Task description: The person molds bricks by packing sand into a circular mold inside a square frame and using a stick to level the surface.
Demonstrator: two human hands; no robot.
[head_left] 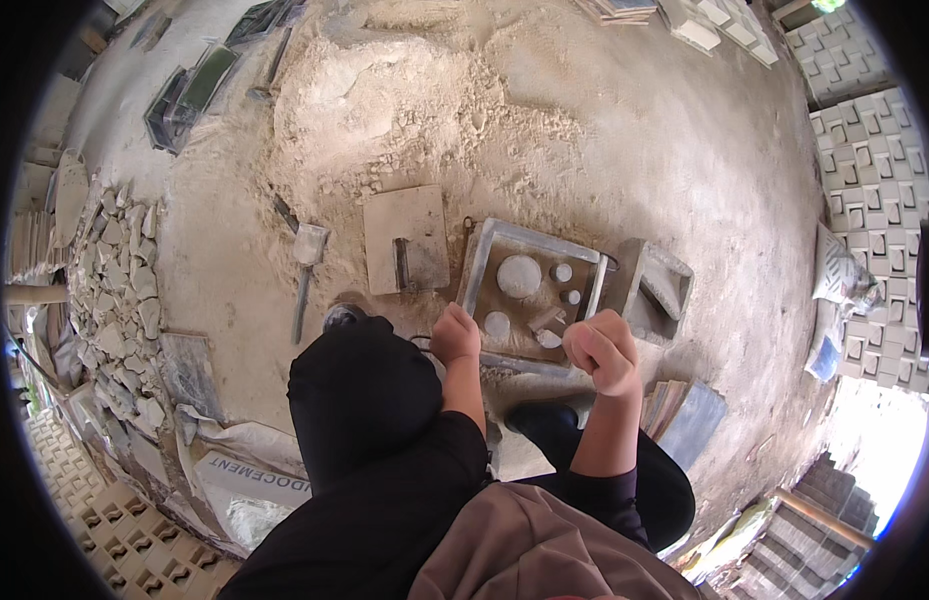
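Note:
A square grey metal mould frame (532, 236) lies on the ground in front of me. Inside it are a large pale disc (519, 277), several smaller round pieces and a small block (546, 319), all dusted with sandy powder. My left hand (454, 335) is closed at the frame's near-left corner, beside a thin wire loop (420, 342). Over the near-right corner my right hand (602, 352) makes a fist. What either hand grips, if anything, is hidden by the fingers. A pale disc edge (549, 339) shows just left of the right fist.
Left of the frame lie a square plate with a handle (404, 240) and a mallet (309, 244). An open box (656, 290) stands to its right. Sandy powder (384, 110) is heaped beyond. Rubble (114, 290) lines the left; stacked blocks (869, 190) stand right.

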